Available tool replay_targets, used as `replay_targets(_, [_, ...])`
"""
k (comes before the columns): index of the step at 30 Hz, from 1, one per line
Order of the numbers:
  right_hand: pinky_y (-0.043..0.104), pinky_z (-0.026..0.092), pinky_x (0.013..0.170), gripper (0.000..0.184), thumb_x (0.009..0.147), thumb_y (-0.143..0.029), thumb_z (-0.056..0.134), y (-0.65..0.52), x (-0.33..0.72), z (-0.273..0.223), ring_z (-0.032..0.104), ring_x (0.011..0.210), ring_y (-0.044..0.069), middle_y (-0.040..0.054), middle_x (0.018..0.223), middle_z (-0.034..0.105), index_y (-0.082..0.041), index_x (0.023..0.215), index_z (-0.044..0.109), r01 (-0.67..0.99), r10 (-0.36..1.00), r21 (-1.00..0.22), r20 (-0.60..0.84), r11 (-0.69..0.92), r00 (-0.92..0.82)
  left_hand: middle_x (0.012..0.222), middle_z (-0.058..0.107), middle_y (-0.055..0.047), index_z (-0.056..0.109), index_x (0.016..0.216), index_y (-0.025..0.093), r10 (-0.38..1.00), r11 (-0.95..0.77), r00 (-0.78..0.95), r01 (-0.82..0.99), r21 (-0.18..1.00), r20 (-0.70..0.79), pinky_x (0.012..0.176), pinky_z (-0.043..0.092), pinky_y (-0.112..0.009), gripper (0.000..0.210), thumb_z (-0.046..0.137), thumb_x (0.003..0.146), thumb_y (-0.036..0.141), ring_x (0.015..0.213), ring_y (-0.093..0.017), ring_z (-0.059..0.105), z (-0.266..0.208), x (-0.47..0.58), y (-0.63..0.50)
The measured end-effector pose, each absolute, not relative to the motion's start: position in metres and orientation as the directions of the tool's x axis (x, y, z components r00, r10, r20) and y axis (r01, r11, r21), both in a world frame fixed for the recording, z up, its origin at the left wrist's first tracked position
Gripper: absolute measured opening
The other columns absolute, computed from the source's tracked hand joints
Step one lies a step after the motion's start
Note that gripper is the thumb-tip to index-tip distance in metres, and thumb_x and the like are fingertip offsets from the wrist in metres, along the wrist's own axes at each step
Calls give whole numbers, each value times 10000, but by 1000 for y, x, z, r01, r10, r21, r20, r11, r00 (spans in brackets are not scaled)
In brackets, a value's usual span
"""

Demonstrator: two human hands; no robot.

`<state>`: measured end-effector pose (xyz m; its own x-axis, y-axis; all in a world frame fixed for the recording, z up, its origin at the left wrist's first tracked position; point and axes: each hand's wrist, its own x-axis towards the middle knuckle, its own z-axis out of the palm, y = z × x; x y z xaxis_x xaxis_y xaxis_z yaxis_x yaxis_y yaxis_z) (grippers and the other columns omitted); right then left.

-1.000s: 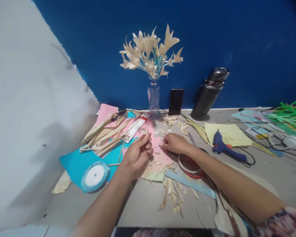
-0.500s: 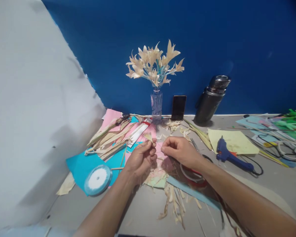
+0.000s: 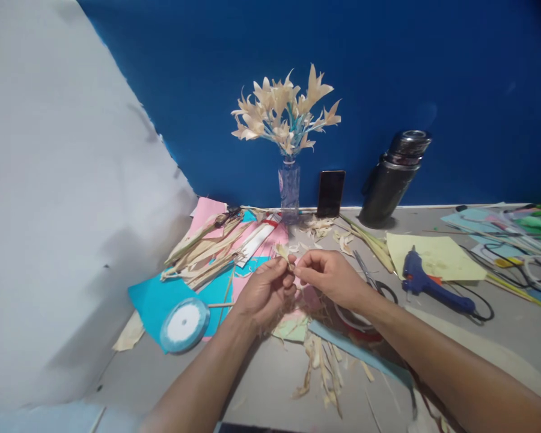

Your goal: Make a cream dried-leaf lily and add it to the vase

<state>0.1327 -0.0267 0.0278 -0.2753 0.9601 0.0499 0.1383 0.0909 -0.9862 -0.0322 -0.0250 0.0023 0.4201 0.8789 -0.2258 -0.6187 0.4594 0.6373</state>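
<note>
Between the thumb and fingers of my left hand [image 3: 267, 293] is a small pale corn-husk petal [image 3: 281, 250], its wider end pointing up. My right hand [image 3: 331, 278] is closed in a pinch right by the petal's lower end, its fingertips meeting those of my left hand. Whatever the right fingertips grip is too small to make out. Below both hands lie pink paper and thin husk shreds [image 3: 324, 373]. Scissors [image 3: 370, 278] rest just beyond my right wrist, partly covered by the forearm.
A clear bottle [image 3: 290, 192] with husk flowers [image 3: 283, 111] stands at the back, beside a phone [image 3: 330, 193] and a dark flask [image 3: 394, 180]. To the right lies a blue glue gun [image 3: 433, 285] on yellow paper. Leftward are a ribbon spool [image 3: 184, 325] and dried husks [image 3: 207, 252].
My right hand has closed the small gap to my left hand, and the fingertips now meet at the petal's base. The whole view has shifted slightly, showing more of the scissors.
</note>
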Motion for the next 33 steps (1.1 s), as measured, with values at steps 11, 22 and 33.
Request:
replay_targets(11, [227, 446, 580, 146, 786, -268, 631, -26, 131, 24, 574, 614, 126, -2, 659, 658, -181, 671, 613, 150, 971, -987, 26, 62, -236, 559, 525, 28, 670, 938, 150, 892, 434, 390, -598, 674, -228, 507, 394, -185, 258, 805, 772, 292, 496, -79, 465, 1, -31, -26])
replay_targets(22, [215, 385, 474, 232, 791, -319, 647, -31, 126, 27, 492, 493, 106, -18, 551, 582, -187, 610, 586, 111, 983, -994, -11, 10, -185, 541, 517, 39, 675, 860, 117, 926, 370, 304, -624, 689, -222, 492, 371, -167, 287, 863, 695, 259, 490, -62, 460, -3, -24, -26])
replay_targets(33, [216, 393, 455, 218, 780, -344, 668, -31, 127, 27, 511, 472, 107, -3, 576, 640, -183, 651, 600, 25, 973, -998, -64, -60, -220, 507, 528, 45, 636, 747, 134, 952, 299, 252, -629, 717, -175, 465, 362, -176, 319, 889, 656, 306, 436, -56, 435, -3, -13, -31])
